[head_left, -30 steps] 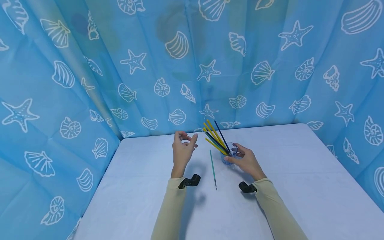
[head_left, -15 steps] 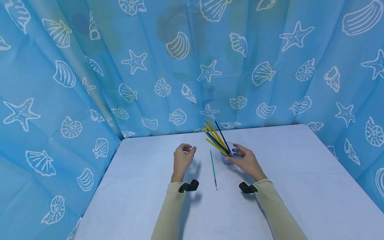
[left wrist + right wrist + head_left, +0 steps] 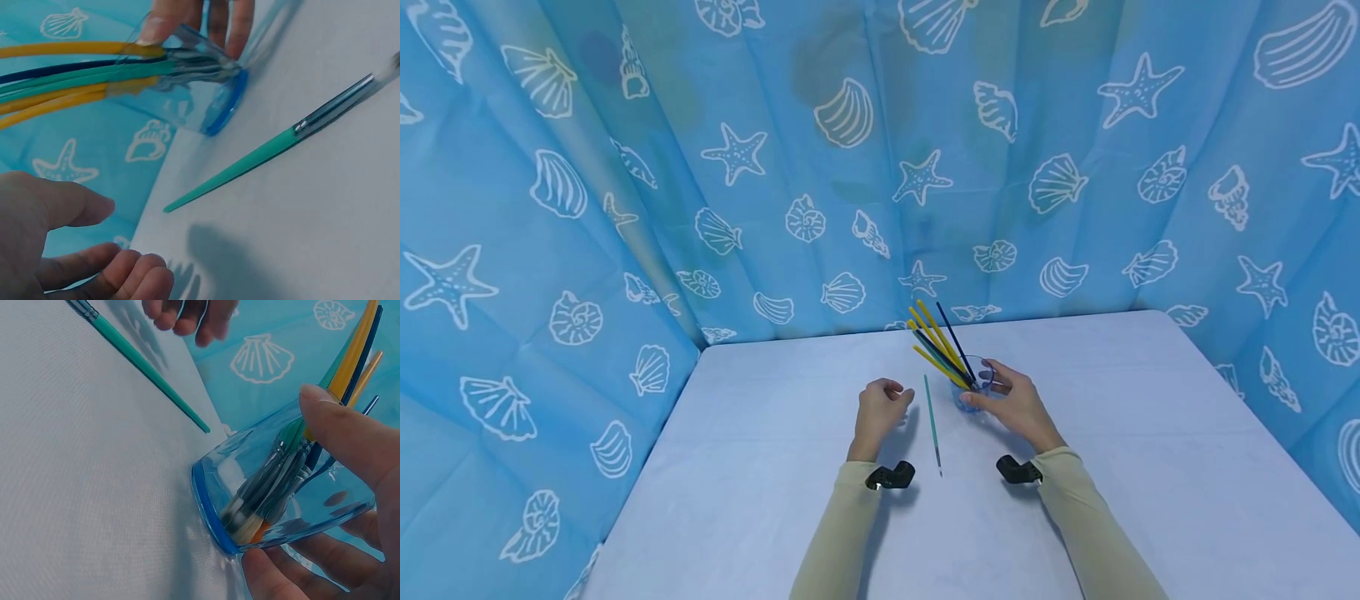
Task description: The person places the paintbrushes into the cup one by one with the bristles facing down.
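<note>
Two hands in view | right hand point(image 3: 1011, 406) fingers grasp cup point(image 3: 281, 487) of brushes on desk point(image 3: 775, 467) | left hand point(image 3: 880, 412) loosely curled, holding nothing | teal brush point(image 3: 932, 422) lies between them | no legible writing

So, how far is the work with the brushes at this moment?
Mostly done, it seems: several yellow, teal and dark brushes already stand bristles-down in the clear cup, which the right hand grips. In hand: the empty left hand hovers beside the last teal brush. Left: that brush is not yet picked up; it lies on the table.
</note>
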Tool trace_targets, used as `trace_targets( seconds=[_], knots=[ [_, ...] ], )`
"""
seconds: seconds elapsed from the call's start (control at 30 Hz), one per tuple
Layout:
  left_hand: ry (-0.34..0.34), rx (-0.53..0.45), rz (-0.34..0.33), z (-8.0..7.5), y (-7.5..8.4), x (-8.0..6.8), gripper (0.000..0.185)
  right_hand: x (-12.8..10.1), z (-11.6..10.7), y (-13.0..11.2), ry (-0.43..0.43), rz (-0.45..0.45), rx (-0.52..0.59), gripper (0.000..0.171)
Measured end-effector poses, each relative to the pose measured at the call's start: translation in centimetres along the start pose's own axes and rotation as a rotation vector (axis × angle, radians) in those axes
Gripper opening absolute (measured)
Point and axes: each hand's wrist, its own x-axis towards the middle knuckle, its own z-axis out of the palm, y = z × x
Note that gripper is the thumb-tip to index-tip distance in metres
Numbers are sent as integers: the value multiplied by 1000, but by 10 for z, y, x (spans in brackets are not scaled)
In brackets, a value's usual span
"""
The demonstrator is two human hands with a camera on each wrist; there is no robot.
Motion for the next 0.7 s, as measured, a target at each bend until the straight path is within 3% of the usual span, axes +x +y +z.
trace_targets(
  seconds=[0.37,0.57,0.7],
  knots=[
    [-104,83,-55,22,13,-5,33,0,0,1,0,-4,3,92],
    [-155,178,-47,31,23,-9,38,-1,-1,2,8,-15,-6,93],
    [-178,230,-51,34,27,-12,29,-1,-2,1,5,-16,-8,91]
  ],
)
